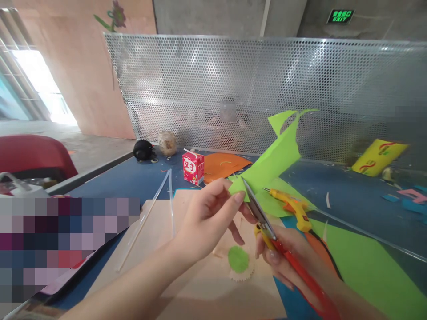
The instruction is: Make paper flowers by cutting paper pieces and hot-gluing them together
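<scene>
A: In the head view, what is in hand?

B: Cutting, I judge. The left hand (207,213) pinches the lower corner of a folded green paper sheet (273,160) between thumb and fingertips and holds it up above the tabletop (133,178). The right hand (287,253) is closed on red-handled scissors (263,218), whose blades lie almost together at the paper's edge, just beside the left fingertips.

A: What does the next move call for?

B: Probably parting the blades and feeding the paper in, with the left fingers kept clear of the edge.

A: And the pose?

B: Both forearms come in from the bottom; the left wrist is bent, palm turned right, while the right hand lies lower, with the scissors angled up and left. Below them lie a green disc on a scalloped cream cutout (239,262), a yellow glue gun (293,209) and a red carton (193,166).
</scene>
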The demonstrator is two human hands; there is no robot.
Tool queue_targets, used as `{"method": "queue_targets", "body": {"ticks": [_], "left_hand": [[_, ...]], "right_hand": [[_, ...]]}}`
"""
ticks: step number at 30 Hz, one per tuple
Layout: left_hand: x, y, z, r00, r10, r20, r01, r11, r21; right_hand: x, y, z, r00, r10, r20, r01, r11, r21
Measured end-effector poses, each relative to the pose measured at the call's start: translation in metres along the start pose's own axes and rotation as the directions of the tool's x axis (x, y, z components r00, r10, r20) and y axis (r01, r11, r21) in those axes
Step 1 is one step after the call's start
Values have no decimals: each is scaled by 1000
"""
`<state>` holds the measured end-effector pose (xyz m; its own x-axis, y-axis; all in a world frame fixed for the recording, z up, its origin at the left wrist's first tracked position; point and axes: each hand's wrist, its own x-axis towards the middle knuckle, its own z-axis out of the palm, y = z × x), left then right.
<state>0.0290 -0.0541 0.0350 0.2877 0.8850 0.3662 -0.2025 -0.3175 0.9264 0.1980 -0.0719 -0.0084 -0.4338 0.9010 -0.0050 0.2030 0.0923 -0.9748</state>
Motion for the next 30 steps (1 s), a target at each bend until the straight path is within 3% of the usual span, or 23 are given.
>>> {"method": "queue_targets", "body": {"ticks": [9, 14, 23, 30], "left_hand": [[3, 1, 0, 996, 28, -82, -25, 999, 34], [1, -2, -1, 998, 49, -49, -44, 995, 88], [0, -4, 0, 999, 45, -7, -45, 997, 65], [1, -1, 0, 998, 30, -51, -25, 995, 92]], "right_hand": [[-2, -6, -1, 1000, 19, -2, -19, 1000, -7], [3, 0, -4, 996, -49, 72, 51, 999, -16], [4, 2, -2, 999, -27, 24, 25, 999, 43], [-2, -5, 0, 999, -24, -42, 24, 1000, 17]]}}
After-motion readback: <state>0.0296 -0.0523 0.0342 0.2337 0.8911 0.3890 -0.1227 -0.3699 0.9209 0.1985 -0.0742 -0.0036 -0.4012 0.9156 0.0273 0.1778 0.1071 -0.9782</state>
